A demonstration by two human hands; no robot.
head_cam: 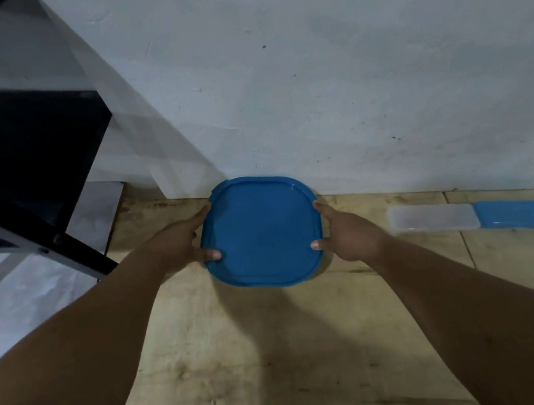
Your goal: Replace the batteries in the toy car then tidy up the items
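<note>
A blue square container with a lid [261, 232] sits close to the grey wall on a wooden surface [281, 356]. My left hand [185, 240] grips its left edge, thumb on top of the lid and fingers round the side. On the opposite edge my right hand [341, 231] holds it the same way, thumb pressed on the lid. What is inside the container is hidden. No toy car or batteries are in view.
A clear flat box [432, 219] and a blue lid [521, 212] lie to the right near the wall, with something pinkish at the frame edge. A black metal frame [36, 219] stands at the left. The grey wall [342, 69] is directly behind the container.
</note>
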